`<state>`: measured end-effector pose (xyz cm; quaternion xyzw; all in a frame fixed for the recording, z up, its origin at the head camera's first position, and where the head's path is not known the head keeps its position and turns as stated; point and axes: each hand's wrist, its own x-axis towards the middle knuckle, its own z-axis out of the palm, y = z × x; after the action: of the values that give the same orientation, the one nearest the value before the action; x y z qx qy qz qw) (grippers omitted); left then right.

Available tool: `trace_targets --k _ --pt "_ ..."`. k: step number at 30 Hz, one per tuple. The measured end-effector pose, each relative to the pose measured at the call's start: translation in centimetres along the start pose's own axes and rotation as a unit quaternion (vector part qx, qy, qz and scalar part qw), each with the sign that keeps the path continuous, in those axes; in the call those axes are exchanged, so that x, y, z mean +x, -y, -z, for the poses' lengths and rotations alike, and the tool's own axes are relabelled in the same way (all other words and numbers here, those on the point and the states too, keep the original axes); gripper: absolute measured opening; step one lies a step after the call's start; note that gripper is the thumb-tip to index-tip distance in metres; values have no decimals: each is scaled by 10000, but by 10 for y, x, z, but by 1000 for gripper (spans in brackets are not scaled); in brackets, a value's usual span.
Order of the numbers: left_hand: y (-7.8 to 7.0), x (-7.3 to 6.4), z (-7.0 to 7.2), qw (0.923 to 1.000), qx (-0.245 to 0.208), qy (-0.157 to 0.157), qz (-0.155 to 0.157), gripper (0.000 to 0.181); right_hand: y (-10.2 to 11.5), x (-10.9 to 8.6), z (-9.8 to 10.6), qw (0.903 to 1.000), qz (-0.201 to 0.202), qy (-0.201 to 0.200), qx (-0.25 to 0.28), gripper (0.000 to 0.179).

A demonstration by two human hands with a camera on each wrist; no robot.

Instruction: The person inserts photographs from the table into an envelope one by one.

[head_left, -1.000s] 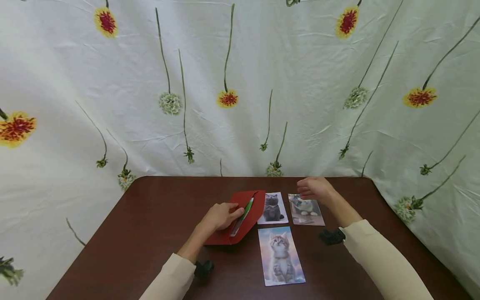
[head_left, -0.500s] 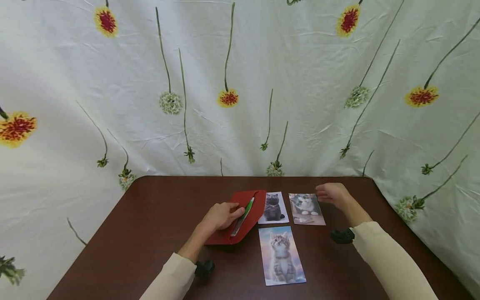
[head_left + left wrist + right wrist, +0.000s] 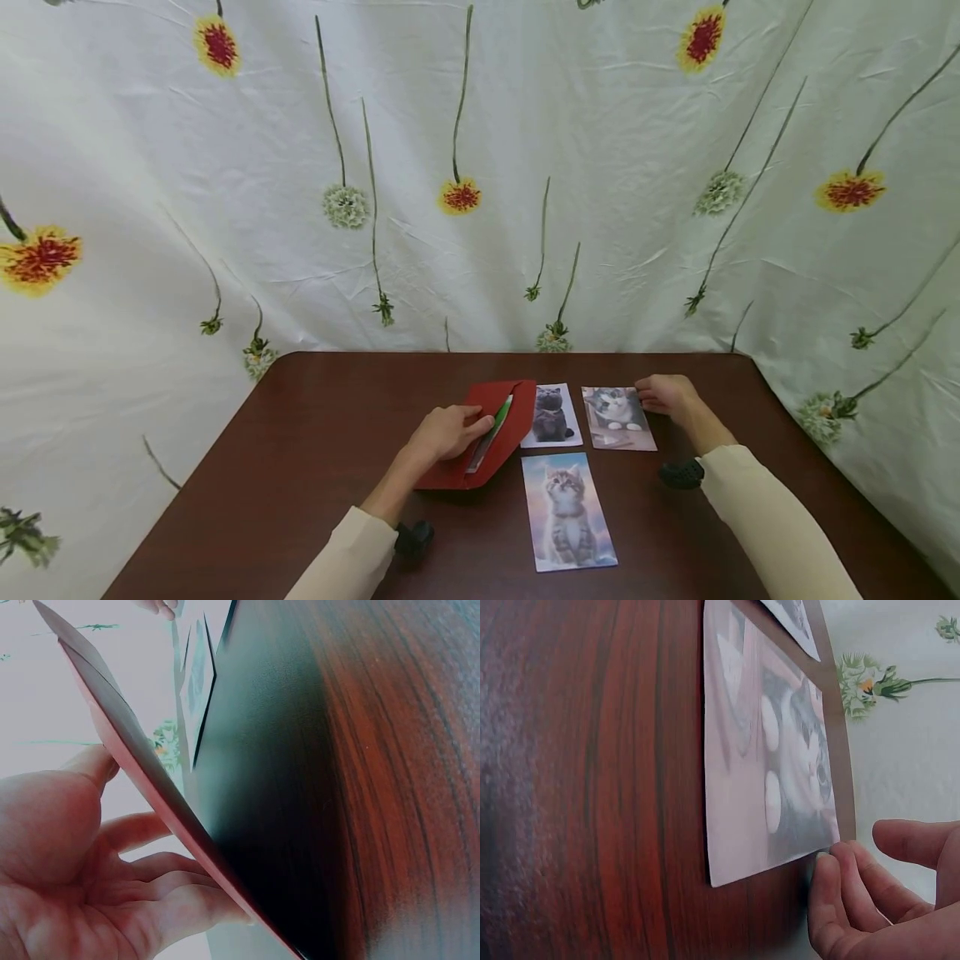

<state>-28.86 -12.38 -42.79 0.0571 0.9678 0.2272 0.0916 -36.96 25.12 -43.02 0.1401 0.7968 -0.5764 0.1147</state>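
Observation:
My left hand (image 3: 442, 432) grips a red envelope (image 3: 519, 429), thumb at its open mouth and fingers on the far side. The envelope is tilted up off the table, and the edge of something partly green (image 3: 501, 410) shows inside. At the far right, my right hand (image 3: 667, 393) has its fingertips at the upper right edge of a photo of a grey-and-white cat (image 3: 618, 427). In the right wrist view, the fingertips touch that photo's corner and the thumb stays apart. The photo lies flat.
A photo of a grey cat (image 3: 552, 421) lies partly behind the envelope. Nearer lies a larger photo of a tabby kitten (image 3: 570, 517). All rest on a dark wooden table (image 3: 315, 467), with a flowered white cloth (image 3: 420, 275) hanging behind its far edge.
My right hand has moved from above the grey-and-white cat photo to its right edge and down onto it. My left hand and the envelope stay in place.

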Motion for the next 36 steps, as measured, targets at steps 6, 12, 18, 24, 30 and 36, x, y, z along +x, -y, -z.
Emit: trace_targets --k 6,12,18,24,30,36 --pt "0 0 -1 10000 14 -13 -13 59 -3 1 4 9999 44 21 -112 47" --pt "1 0 -1 10000 18 -36 -81 58 -4 3 3 9997 -54 -7 -246 51" --pt "1 1 -2 10000 -25 -50 -80 58 -4 6 0 9994 -22 -19 -345 51" --pt "1 0 -2 10000 -41 -41 1 58 -5 7 1 9992 -53 0 -387 37" --pt "-1 -1 -1 10000 -39 -18 53 58 -4 6 3 9996 -184 74 -202 26" --pt "-1 -1 0 10000 -25 7 45 59 -3 4 5 9992 -353 179 50 25"
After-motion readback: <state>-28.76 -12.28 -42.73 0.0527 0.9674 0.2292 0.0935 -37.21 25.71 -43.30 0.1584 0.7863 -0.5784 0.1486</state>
